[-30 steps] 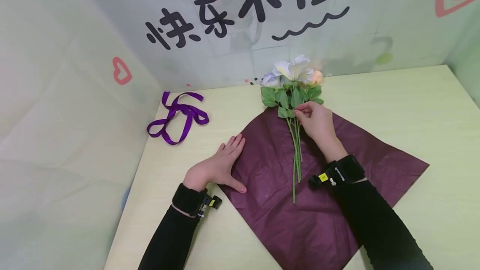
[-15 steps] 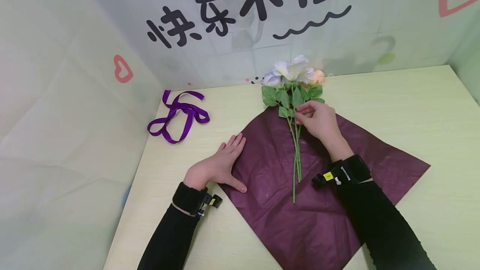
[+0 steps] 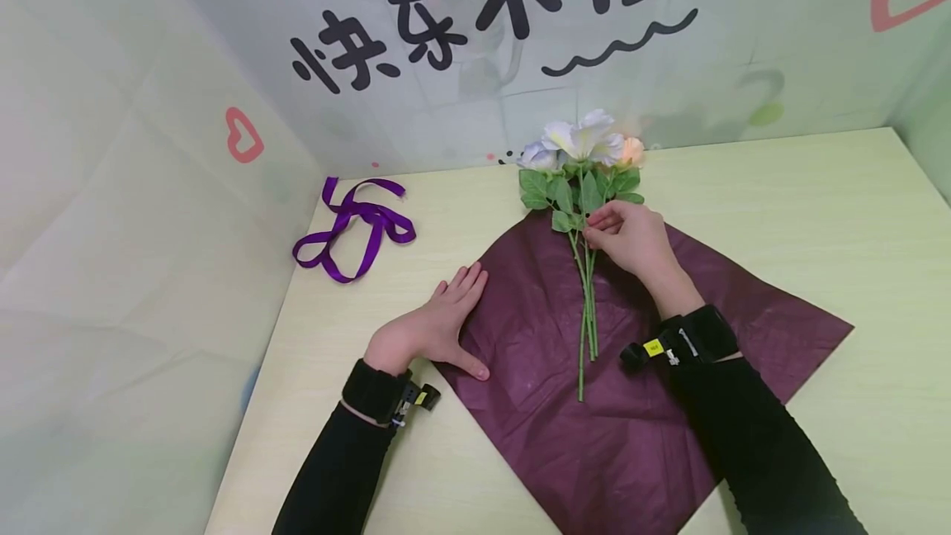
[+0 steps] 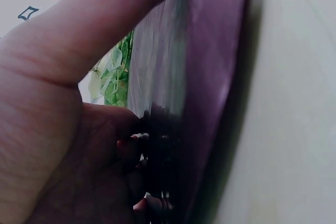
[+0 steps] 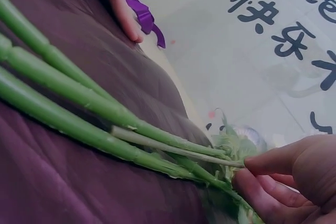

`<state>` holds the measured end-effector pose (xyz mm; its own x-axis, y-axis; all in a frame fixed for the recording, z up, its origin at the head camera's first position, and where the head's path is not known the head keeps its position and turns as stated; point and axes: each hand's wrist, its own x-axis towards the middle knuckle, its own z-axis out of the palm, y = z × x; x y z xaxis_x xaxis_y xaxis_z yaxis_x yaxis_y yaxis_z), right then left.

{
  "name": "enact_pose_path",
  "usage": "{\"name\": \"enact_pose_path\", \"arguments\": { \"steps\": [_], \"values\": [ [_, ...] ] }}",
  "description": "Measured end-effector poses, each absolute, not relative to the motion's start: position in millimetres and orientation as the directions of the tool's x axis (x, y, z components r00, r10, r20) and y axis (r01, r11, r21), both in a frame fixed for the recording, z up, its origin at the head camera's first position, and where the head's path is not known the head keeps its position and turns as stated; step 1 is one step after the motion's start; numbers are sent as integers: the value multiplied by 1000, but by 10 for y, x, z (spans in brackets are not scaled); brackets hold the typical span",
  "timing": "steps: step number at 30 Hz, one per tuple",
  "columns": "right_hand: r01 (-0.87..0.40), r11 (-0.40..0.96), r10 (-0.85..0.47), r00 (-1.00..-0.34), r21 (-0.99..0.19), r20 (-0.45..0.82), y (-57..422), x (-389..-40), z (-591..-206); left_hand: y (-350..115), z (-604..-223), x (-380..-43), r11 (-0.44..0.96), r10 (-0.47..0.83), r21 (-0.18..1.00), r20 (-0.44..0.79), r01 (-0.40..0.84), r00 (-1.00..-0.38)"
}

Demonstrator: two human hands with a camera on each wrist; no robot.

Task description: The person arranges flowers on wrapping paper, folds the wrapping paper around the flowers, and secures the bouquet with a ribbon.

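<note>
Several artificial flowers [image 3: 583, 139], white, pale lilac and peach, lie bunched at the top of a dark purple sheet of wrapping paper [image 3: 535, 436]. Their green stems [image 3: 582, 329] run down across the sheet, loosely crossing. My right hand [image 3: 631, 239] pinches a stem just below the leaves; in the right wrist view its fingertips [image 5: 252, 163] meet on a thin stem [image 5: 173, 144] beside thicker ones. Spread flat, my left hand [image 3: 438, 329] rests on the paper's left edge, thumb and fingers apart. The left wrist view shows that thumb [image 4: 105, 22] along the paper's edge.
A loosely looped purple ribbon [image 3: 357, 225] lies at the table's back left corner. A pale printed backdrop [image 3: 446, 106] stands along the table's back edge and left side. The light wooden table [image 3: 787, 205] extends to the right of the paper.
My right hand and wrist have shifted slightly right, still pinching near the leaves. The lower stem ends have moved very little. My left hand stays on the paper.
</note>
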<state>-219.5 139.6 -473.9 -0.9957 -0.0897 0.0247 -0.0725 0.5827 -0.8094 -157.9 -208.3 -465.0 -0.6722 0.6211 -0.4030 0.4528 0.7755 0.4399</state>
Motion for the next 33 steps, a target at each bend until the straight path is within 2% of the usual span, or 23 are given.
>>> {"name": "enact_pose_path", "arguments": {
  "steps": [11, 18, 23, 27, 30, 33],
  "values": [
    [-157, 627, -112, -987, -763, 111, 1764, -2001, -4415, -2045, -4668, -1594, 774, 621, 447, -392, 449, -679],
    [-268, 700, -290, -954, -662, 80, 2109, -1656, -4411, -2087, -4667, -1583, 776, 623, 433, -413, 460, -664],
    [-390, 704, -441, -895, -593, 66, 2438, -1368, -4517, -2137, -4666, -1559, 768, 634, 428, -406, 476, -658],
    [-531, 661, -525, -832, -530, 179, 2659, -1116, -4566, -2158, -4644, -1567, 766, 639, 403, -398, 501, -658],
    [-649, 626, -585, -757, -432, 289, 2759, -953, -4591, -2161, -4616, -1559, 758, 651, 380, -380, 530, -657],
    [-731, 577, -650, -681, -365, 337, 2810, -817, -4599, -2146, -4584, -1510, 721, 692, 370, -341, 586, -636]
  ]
}}
